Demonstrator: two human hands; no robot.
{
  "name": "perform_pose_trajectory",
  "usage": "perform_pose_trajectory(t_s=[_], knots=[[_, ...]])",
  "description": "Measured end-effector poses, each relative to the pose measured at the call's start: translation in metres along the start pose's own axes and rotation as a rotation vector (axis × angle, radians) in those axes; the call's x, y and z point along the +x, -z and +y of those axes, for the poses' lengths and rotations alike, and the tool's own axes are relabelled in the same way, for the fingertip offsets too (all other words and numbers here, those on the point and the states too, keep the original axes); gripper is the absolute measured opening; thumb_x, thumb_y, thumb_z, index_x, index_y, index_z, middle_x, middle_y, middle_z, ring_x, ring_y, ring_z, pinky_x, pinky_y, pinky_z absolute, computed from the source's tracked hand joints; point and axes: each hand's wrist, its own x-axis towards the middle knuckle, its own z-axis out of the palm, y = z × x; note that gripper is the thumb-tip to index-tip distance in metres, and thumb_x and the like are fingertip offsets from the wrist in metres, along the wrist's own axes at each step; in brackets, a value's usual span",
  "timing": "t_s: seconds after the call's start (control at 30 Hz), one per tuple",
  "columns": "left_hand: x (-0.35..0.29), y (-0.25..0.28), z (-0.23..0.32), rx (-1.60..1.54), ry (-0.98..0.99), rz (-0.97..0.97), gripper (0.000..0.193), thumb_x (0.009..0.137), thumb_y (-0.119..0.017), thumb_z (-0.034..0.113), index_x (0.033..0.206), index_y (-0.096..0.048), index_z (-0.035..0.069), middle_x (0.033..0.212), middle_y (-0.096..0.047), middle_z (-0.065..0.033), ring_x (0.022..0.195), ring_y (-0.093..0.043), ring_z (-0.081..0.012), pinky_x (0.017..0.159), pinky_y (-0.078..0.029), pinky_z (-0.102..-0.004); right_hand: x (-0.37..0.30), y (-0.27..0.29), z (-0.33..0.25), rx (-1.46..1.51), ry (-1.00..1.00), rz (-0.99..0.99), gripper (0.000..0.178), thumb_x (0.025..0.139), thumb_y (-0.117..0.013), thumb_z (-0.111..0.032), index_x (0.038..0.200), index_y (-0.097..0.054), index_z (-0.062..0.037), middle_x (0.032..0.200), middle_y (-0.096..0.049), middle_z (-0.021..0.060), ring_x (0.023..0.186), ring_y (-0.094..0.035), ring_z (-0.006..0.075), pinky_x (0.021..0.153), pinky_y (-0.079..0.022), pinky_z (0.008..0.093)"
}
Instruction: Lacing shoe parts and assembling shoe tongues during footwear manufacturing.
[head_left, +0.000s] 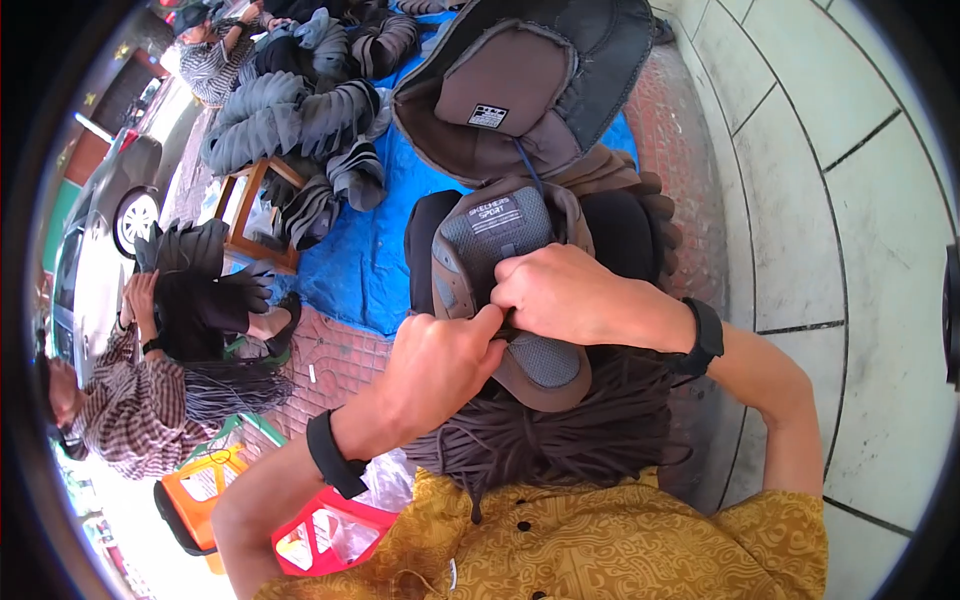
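from the head view, the lacing looks barely begun: beside the grey tongue (497,228) the brown shoe upper (545,368) seems unlaced, and plenty of dark laces (560,440) lie bundled nearer me. it sits beneath my left hand (428,372) and right hand (565,297), both pinched narrow at its throat; whether they grip lace, i can't tell.

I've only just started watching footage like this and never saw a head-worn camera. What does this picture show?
No machine here, just a person's bare hands. One wide fisheye camera on their head looks down, so straight edges bend. The left hand and right hand are closed at a brown and grey shoe upper with mesh panels, over the lap; exactly which part they pinch is hidden. Nearer the body lies a bundle of dark brown, cord-like laces. A blue plastic sheet covers the ground ahead, with curved stacks of grey pieces around it.
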Motion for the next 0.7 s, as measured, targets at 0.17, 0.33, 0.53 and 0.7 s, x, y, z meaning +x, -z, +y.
perform_pose_trajectory(t_s=[0.17, 0.33, 0.53, 0.7], knots=[[-0.003, -0.01, 0.0, 0.075, -0.081, 0.082, 0.017, 0.075, -0.061, 0.015, 0.074, -0.047, 0.006, 0.052, -0.052, -0.0084, 0.048, -0.056, -0.0265, 0.042, -0.044, -0.0363, 0.006, 0.008, -0.001, -0.126, -0.032, -0.26, 0.011, 0.07, -0.055, -0.01, 0.075, -0.063, -0.0048, 0.077, -0.059, 0.0142, 0.073, -0.059, 0.0334, 0.065, -0.047, 0.0414], [-0.007, -0.015, -0.004, 0.169, -0.15, 0.18, 0.019, 0.075, -0.062, 0.015, 0.072, -0.045, 0.008, 0.051, -0.048, -0.004, 0.046, -0.054, -0.0209, 0.041, -0.042, -0.0333, 0.019, 0.024, 0.0, 0.025, -0.058, -0.406, 0.017, 0.064, -0.057, -0.011, 0.075, -0.063, -0.0004, 0.063, -0.058, 0.0201, 0.066, -0.058, 0.0362, 0.06, -0.044, 0.042], [-0.008, -0.015, -0.002, 0.108, -0.082, 0.177, 0.022, 0.073, -0.065, 0.017, 0.071, -0.045, 0.008, 0.051, -0.047, -0.0036, 0.047, -0.054, -0.0197, 0.042, -0.042, -0.0322, 0.016, 0.02, 0.002, 0.08, -0.051, -0.325, 0.016, 0.063, -0.057, -0.012, 0.072, -0.063, -0.0004, 0.062, -0.057, 0.0205, 0.064, -0.057, 0.0368, 0.059, -0.043, 0.0428], [-0.01, -0.014, -0.003, 0.128, -0.135, 0.139, 0.023, 0.073, -0.065, 0.019, 0.07, -0.045, 0.009, 0.052, -0.048, -0.0032, 0.048, -0.054, -0.0193, 0.042, -0.042, -0.0317, 0.027, 0.019, -0.002, -0.003, 0.078, -0.456, 0.013, 0.063, -0.055, -0.011, 0.066, -0.06, 0.0011, 0.06, -0.055, 0.0204, 0.063, -0.056, 0.0373, 0.056, -0.043, 0.0424]])
